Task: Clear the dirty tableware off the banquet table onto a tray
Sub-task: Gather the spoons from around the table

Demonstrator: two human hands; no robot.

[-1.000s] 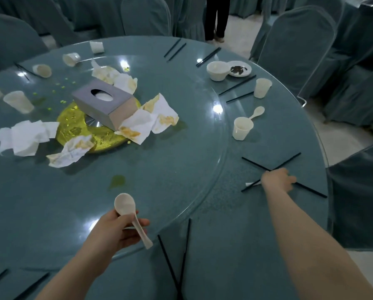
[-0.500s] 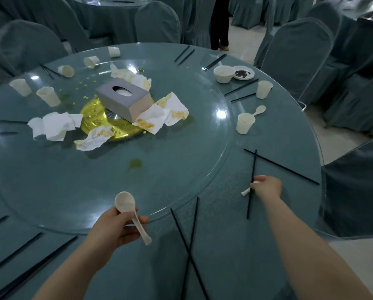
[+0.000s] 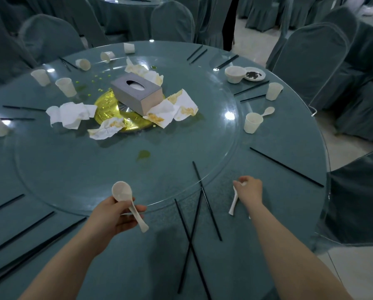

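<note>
Apparently gathering spoons: left hand point(image 3: 114, 215) gripped one spoon point(image 3: 128, 202) raised; right hand point(image 3: 249, 188) pinched a second spoon point(image 3: 234, 202), likely to pair them.

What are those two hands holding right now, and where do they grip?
The left hand grips a white spoon by its handle. The right hand holds a second white spoon at its bowl end, handle hanging down.
</note>
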